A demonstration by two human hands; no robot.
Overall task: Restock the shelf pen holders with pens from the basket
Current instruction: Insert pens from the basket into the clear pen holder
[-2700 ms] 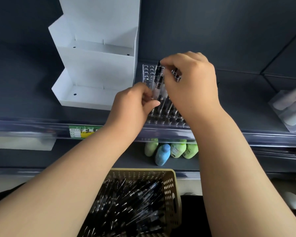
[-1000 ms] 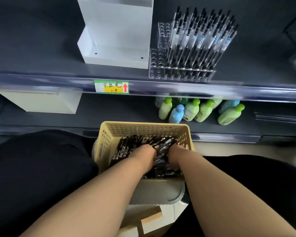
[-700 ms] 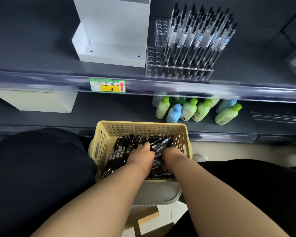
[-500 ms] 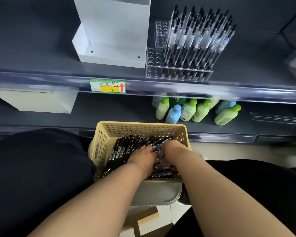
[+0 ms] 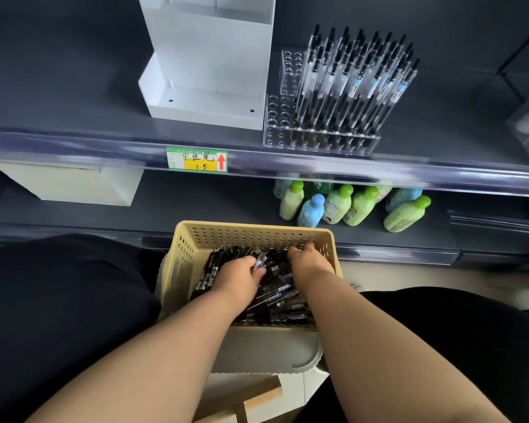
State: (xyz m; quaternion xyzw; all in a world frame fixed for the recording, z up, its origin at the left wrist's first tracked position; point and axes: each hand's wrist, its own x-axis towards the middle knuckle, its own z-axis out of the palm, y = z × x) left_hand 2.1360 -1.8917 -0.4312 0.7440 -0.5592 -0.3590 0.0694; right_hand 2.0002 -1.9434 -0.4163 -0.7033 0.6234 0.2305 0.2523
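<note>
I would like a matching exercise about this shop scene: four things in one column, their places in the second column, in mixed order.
1 rack
2 bottles
3 price tag
4 basket

A on the lower shelf
B on the upper shelf's front edge
C on the upper shelf, right of the white holder
D below the shelves, full of pens

Pairs: 1-C, 2-A, 3-B, 4-D

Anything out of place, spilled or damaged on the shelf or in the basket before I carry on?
Nothing spilled or broken. The holder has empty holes at its left; its pens stand in even rows. In the basket the loose pens lie jumbled.
</note>
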